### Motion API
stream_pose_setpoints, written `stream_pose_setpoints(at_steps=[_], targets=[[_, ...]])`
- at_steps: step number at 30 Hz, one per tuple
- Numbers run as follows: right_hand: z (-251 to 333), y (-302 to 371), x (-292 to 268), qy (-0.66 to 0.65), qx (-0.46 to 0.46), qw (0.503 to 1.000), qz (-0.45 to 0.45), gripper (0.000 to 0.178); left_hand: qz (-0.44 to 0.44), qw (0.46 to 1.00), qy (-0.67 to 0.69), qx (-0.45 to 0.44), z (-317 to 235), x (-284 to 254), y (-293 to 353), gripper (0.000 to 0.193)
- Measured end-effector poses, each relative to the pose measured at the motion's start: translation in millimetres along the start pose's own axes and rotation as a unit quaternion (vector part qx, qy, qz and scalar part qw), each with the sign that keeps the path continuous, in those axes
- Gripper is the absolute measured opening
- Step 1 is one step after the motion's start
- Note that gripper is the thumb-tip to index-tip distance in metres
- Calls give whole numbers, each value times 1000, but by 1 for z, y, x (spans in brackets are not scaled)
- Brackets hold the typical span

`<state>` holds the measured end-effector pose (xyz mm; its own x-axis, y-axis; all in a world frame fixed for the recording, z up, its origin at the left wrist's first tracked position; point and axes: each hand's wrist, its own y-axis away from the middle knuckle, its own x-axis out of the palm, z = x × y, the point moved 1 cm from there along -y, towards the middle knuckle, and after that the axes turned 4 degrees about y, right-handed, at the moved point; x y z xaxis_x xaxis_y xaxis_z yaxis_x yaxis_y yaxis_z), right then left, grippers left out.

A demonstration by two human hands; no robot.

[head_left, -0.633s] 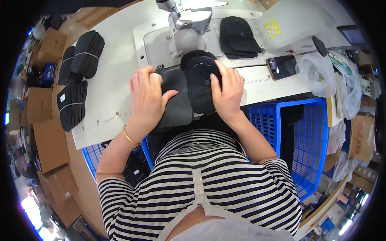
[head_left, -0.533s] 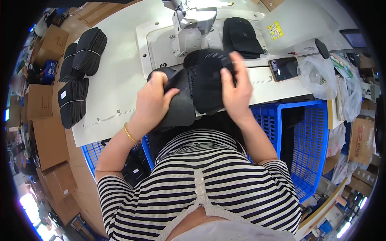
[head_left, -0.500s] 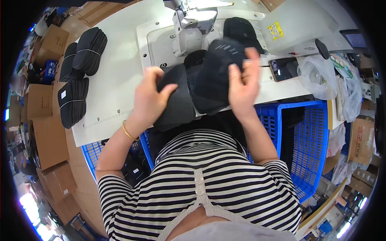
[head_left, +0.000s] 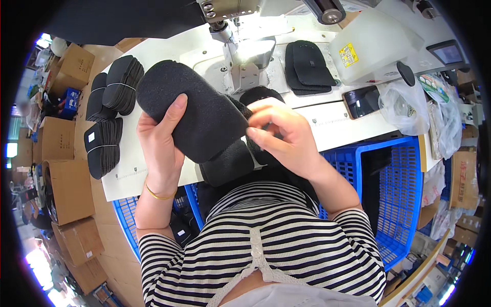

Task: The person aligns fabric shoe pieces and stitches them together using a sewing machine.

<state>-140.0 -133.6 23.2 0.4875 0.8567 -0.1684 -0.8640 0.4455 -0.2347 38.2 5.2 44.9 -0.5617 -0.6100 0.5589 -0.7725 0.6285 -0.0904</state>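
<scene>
In my left hand point(head_left: 161, 138) is a black fabric pad point(head_left: 192, 110) with one rounded end, tilted above the table edge, my thumb flat on its face. My right hand point(head_left: 286, 135) has its thumb and fingers closed at the pad's right corner, beside a strip of black mesh point(head_left: 236, 106). Below the held pad, another black piece point(head_left: 227, 163) lies at the table's front edge, partly covered. Behind my hands is the sewing machine head point(head_left: 248, 66), its lamp lit. Two black flat pieces point(head_left: 310, 64) lie overlapped to its right.
Banded stacks of black pads point(head_left: 123, 84) stand on the white table point(head_left: 130, 176) at left. A phone point(head_left: 361, 101) and a clear plastic bag point(head_left: 404, 105) lie at right. Blue crates point(head_left: 391, 199) stand below the edge; cardboard boxes point(head_left: 69, 192) fill the left side.
My left hand has lifted a pad up and to the left. My right hand has come down toward its corner. Another flat piece now lies on the one right of the machine. The view has shifted.
</scene>
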Motion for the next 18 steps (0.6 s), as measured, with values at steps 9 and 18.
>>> stream_pose_setpoints(at_steps=[9, 18], targets=[[3, 3, 16, -5, -29, 993, -117, 9, -1, 999, 22, -31, -1, -4, -2, 23], [0, 3, 17, 8, -63, 990, -129, 3, -12, 999, 32, -38, 1, -7, -4, 24]])
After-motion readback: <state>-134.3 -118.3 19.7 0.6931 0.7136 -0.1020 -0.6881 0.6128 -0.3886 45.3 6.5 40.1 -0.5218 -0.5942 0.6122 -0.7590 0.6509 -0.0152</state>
